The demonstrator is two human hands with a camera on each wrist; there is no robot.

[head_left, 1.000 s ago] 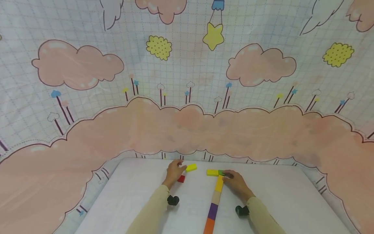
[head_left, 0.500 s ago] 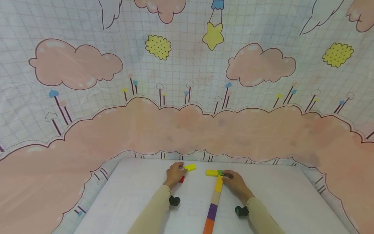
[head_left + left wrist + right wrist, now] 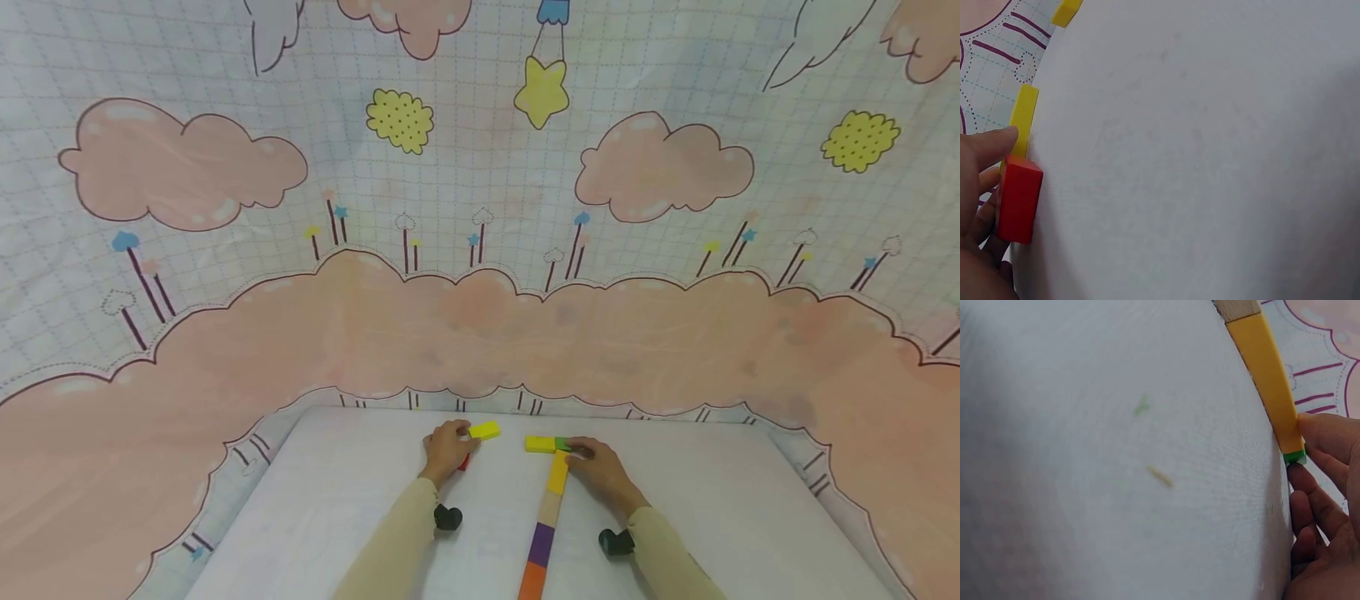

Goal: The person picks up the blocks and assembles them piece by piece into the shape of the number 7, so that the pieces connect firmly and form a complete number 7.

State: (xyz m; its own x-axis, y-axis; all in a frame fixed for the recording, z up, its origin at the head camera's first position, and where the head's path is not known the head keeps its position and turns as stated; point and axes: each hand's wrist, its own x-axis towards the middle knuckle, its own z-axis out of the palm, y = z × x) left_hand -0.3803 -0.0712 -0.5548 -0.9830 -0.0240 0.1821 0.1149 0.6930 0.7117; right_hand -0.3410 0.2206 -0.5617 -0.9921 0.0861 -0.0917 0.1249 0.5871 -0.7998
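In the head view, my left hand (image 3: pixel 446 452) has thumb and index finger at the near end of a yellow block (image 3: pixel 484 430), pinching it. A red block (image 3: pixel 1020 200) stands by the other fingers; whether they hold it is unclear. My right hand (image 3: pixel 606 473) holds the corner of a block row, its thumb against an amber block (image 3: pixel 558 472) and a finger at a green block (image 3: pixel 561 443). Another yellow block (image 3: pixel 539 444) lies end to end with the green one, across the row's far end. Fingers partly hide the green block.
From the amber block the row runs toward me: a bare-wood block (image 3: pixel 550 507), a purple block (image 3: pixel 542 544) and an orange block (image 3: pixel 532 582). All lie on a white table (image 3: pixel 315 500). A cloud-printed cloth (image 3: pixel 480 333) rises behind its far edge.
My left thumb and index finger have closed in on the yellow block's end, and the hand covers more of the red block. My right hand stays at the row's corner. The head view shifts slightly.
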